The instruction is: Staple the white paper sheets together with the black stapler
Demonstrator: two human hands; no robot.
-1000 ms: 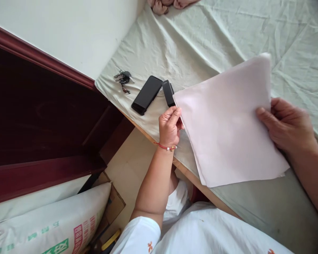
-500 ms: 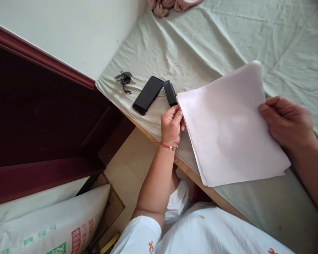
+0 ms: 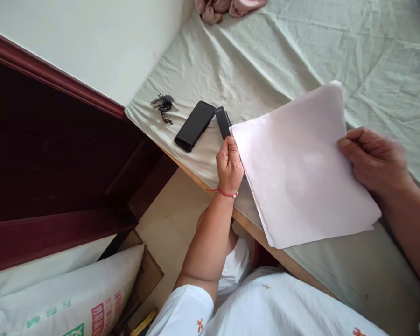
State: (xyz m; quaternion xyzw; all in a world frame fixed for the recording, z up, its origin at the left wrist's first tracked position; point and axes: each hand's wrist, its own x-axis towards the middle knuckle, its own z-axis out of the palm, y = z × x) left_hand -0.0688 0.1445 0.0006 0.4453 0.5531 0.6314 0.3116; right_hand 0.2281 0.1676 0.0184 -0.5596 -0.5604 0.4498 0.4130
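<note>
Sheets of white paper (image 3: pixel 297 172), a thin stack with uneven edges, are held up over the bed edge in front of me. My left hand (image 3: pixel 230 163) is closed at their upper left corner, thumb on top, its other fingers largely hidden. On the right edge, my right hand (image 3: pixel 376 158) pinches the sheets between thumb and fingers. Just beyond my left hand lies a small black device (image 3: pixel 223 121), partly covered by the hand and paper. It touches or nearly touches a black smartphone (image 3: pixel 195 126) lying face up, screen dark.
A bunch of keys (image 3: pixel 164 105) lies left of the phone on the pale green sheet (image 3: pixel 259 60). Pinkish cloth (image 3: pixel 224 9) is bundled at the far end. Dark red wooden furniture (image 3: pixel 56 140) stands at left, above a printed white sack (image 3: pixel 73 289). The bed's wooden edge (image 3: pixel 252 224) runs before me.
My left hand has turned, its thumb now lying higher along the paper's corner. The paper and my right hand have shifted very slightly left.
</note>
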